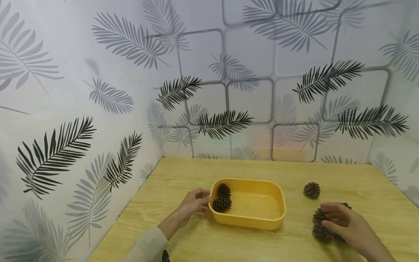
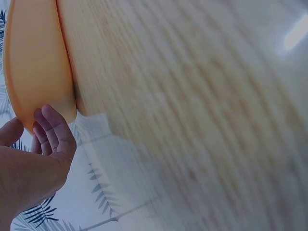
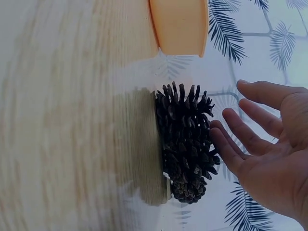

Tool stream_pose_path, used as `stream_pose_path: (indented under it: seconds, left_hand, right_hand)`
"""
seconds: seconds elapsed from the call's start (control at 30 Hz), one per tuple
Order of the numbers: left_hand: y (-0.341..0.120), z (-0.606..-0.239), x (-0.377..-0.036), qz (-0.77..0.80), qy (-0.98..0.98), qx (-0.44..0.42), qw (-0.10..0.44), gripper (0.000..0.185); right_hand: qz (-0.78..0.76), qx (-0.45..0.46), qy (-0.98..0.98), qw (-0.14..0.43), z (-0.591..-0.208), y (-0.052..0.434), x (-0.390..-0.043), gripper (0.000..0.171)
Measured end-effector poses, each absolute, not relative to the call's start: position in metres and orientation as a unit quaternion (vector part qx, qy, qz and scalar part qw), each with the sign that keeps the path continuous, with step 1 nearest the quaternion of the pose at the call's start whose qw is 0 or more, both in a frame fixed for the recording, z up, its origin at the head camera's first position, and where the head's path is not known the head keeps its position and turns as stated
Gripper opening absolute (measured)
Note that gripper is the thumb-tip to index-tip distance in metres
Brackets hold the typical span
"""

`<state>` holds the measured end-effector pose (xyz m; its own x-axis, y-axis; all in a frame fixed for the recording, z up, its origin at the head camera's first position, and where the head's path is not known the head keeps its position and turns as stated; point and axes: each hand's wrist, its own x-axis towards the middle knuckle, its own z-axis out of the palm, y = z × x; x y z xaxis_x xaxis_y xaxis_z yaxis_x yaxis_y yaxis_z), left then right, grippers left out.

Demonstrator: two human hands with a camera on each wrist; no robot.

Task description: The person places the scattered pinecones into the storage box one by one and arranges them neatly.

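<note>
Left hand rests fingertips against the left end wall of the shallow yellow plastic rectangular tub; fingers loosely bent, touching the rim, not clearly wrapped round it. Left wrist view shows the same: fingers laid on the tub's outer wall, thumb apart, nothing pinched.

Right hand sits at about 3 o'clock from the tub, well apart from it, fingers spread and nearly straight over a cluster of dark brown pine cones lying on the table. Right wrist view: fingers straight, fingertips just touching the cones' scales, no grip closed on them. How many cones are in the cluster: cannot tell, looks like two or three.

Inside the tub, at its left end right beside the left hand, two more dark pine cones, touching each other.

A single round brown pine cone lies alone at about 12 o'clock from the right hand, near it.

All on a light wooden table, leaf-patterned white walls behind and to the left.
</note>
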<state>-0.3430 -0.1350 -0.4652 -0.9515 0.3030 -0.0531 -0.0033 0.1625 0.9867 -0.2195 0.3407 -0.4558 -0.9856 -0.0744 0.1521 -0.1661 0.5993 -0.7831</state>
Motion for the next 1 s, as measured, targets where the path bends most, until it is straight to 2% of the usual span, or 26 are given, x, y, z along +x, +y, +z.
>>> stream_pose_path:
  seconds: [0.17, 0.57, 0.9, 1.0]
  left_hand:
    - [-0.135, -0.465, -0.342, 0.637, 0.756, 0.095, 0.119, 0.042]
    - [-0.133, -0.463, -0.341, 0.634, 0.758, 0.095, 0.116, 0.041]
    - [-0.133, -0.464, -0.342, 0.635, 0.757, 0.096, 0.116, 0.041]
    - [-0.134, -0.464, -0.341, 0.638, 0.755, 0.098, 0.118, 0.041]
  right_hand:
    - [0.419, 0.079, -0.903, 0.049, -0.455, 0.341, -0.221, 0.045]
    - [0.347, 0.104, -0.93, 0.064, -0.457, 0.339, -0.224, 0.045]
    - [0.303, 0.19, -0.93, 0.084, -0.468, 0.342, -0.226, 0.055]
    - [0.29, 0.2, -0.933, 0.071, -0.469, 0.342, -0.227, 0.058]
